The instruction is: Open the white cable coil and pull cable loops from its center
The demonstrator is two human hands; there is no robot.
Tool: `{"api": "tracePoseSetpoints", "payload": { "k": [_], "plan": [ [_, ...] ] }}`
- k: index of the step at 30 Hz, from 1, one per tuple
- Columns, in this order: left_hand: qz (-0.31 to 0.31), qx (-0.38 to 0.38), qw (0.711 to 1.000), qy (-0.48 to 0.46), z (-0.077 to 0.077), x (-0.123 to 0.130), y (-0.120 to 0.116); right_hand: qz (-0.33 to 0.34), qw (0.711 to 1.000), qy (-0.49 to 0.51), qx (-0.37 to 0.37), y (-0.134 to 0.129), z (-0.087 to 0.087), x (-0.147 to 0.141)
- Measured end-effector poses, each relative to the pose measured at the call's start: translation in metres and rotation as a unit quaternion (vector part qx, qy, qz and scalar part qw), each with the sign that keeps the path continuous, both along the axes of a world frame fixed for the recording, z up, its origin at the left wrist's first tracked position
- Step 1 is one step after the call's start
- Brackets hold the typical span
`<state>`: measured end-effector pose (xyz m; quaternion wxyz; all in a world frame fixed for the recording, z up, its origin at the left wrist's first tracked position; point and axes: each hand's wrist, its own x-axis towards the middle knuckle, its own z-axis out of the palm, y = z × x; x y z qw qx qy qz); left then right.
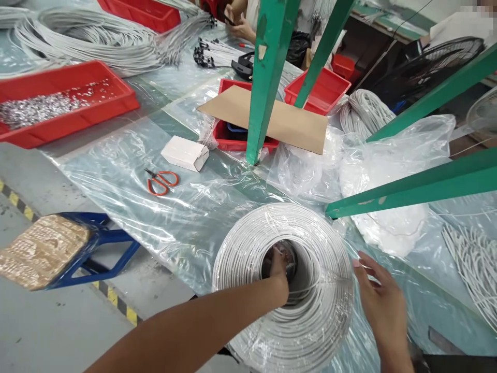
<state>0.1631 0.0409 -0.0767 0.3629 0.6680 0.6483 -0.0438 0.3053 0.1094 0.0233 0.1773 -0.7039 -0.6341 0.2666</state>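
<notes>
A table covered in clear plastic sheeting fills most of the view. Above it, 4 green bars slant across the middle and right. On the floor at the left lies a blue stool with a worn, tan seat. At the far left of the table is a wide, loose bundle of cable loops. The thick coil of pale cable, partly wrapped in clear film, lies at the table's near edge, between the 2 bare hands. A red tray of small shiny pieces is at the left, and a cardboard sheet lies across a red bin behind the central bar. The left hand reaches down into the coil's central hole; its fingers are in shadow, so I cannot tell whether they grip. The right hand is at the coil's right rim, fingers loosely bent, pinching nothing; I cannot tell whether its tips touch. Further back are a white box and, just beside it, red-handled scissors.
</notes>
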Motion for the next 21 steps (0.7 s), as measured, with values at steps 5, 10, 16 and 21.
{"api": "tracePoseSetpoints", "payload": {
  "k": [5,10,16,21],
  "plan": [
    [-0.110,-0.029,0.993,0.037,0.030,-0.007,-0.002,0.048,0.995,0.074,-0.047,0.004,-0.025,-0.009],
    [-0.098,-0.005,0.994,0.053,0.046,-0.025,-0.001,0.053,0.997,0.044,0.036,-0.010,-0.035,-0.027],
    [-0.123,-0.053,0.989,0.058,0.035,-0.021,0.004,0.047,0.997,0.036,0.040,-0.007,-0.035,-0.027],
    [-0.132,-0.054,0.989,0.030,0.036,-0.033,0.000,0.030,0.997,0.066,-0.009,-0.002,-0.032,-0.024]
  ]
}}
